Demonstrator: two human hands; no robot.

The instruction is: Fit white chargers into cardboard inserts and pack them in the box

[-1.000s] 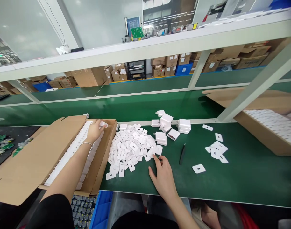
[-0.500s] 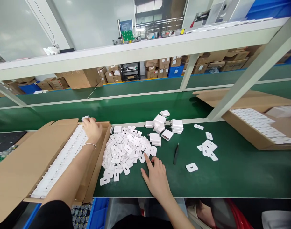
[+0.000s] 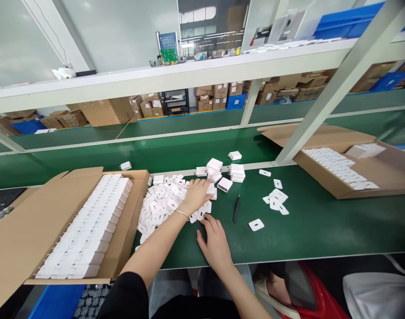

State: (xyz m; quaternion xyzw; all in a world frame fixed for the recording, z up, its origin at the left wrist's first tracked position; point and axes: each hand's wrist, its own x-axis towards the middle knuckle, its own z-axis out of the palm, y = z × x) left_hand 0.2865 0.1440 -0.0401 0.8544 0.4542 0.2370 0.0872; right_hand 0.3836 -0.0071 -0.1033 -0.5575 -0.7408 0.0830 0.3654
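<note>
My left hand (image 3: 196,195) reaches across the pile, its thumb and fingers closed around a white plug charger (image 3: 212,190). Beside it are several more white plug chargers (image 3: 236,172). Under and left of that arm spreads a heap of flat white plates with slots (image 3: 159,201), partly covered by the arm. My right hand (image 3: 216,243) rests on the green table with thumb and fingers apart. Its fingertips touch or nearly touch a white plate (image 3: 201,215) at the edge of the heap.
An open carton (image 3: 129,239) with rows of white chargers stands at left; one charger (image 3: 126,165) lies behind it. Black tweezers (image 3: 236,209) and loose plates (image 3: 278,195) lie to the right. Another part-filled carton (image 3: 335,184) sits beyond a slanted post (image 3: 322,106).
My left hand has left the back of the left carton and moved right to the chargers. A charger it was at stays behind that carton. My right hand has barely moved; the view has shifted.
</note>
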